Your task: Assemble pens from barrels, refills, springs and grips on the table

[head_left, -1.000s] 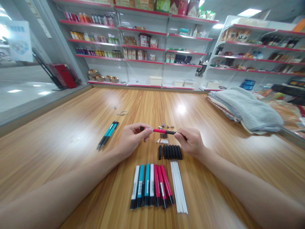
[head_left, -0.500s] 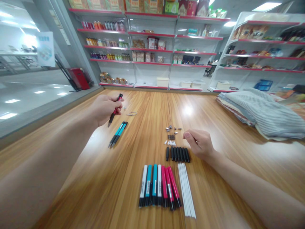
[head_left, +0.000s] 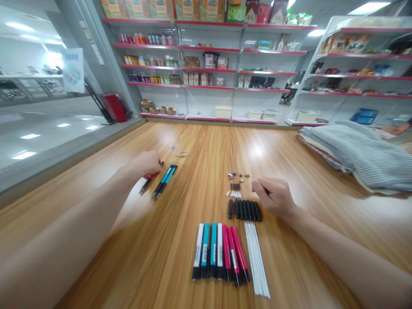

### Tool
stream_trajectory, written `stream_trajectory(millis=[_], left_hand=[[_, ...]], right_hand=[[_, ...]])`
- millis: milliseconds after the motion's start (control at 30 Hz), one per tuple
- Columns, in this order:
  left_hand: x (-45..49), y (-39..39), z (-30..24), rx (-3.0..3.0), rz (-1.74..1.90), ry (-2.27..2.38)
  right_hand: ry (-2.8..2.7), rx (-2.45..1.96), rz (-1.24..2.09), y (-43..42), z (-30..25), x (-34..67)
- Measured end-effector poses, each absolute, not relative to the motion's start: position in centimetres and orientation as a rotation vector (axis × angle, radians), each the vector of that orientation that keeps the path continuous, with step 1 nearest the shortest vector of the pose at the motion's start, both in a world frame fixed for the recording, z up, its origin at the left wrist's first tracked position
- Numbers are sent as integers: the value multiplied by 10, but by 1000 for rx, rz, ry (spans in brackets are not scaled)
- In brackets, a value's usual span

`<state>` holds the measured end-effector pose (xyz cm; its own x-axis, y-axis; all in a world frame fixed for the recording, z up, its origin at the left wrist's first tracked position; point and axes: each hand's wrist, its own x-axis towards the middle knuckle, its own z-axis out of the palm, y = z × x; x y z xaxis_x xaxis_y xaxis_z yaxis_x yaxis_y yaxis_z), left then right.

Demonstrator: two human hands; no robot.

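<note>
My left hand is closed on a red and black pen, low over the table and just left of two blue and black pens. The hand covers much of the red pen. On the right, my right hand rests in a loose fist, with no object showing in it. Nearest to it lie a row of black grips, small white pieces, dark springs and several metal tips. Closer to me are white, blue and red pen barrels beside a row of white refills.
A thin ring-shaped loop and a small shiny bit lie farther back on the wooden table. Folded striped cloths are stacked at the right. Shelves of goods stand beyond the table's far edge.
My left hand has come down toward the table with the red pen, which is now beside the two blue pens. My right hand keeps its place and curl. The view has shifted slightly.
</note>
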<state>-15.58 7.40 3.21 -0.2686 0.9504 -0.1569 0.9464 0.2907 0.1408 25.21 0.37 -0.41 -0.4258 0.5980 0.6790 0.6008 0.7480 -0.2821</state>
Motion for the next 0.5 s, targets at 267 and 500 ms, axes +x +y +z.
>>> stream_trajectory(millis=[267, 500], left_hand=[[-156, 70, 39, 1658, -57, 2195], [-159, 73, 31, 1659, -7, 2127]], right_hand=[[-2160, -908, -8, 4, -6, 252], [-2180, -917, -26, 7, -10, 252]])
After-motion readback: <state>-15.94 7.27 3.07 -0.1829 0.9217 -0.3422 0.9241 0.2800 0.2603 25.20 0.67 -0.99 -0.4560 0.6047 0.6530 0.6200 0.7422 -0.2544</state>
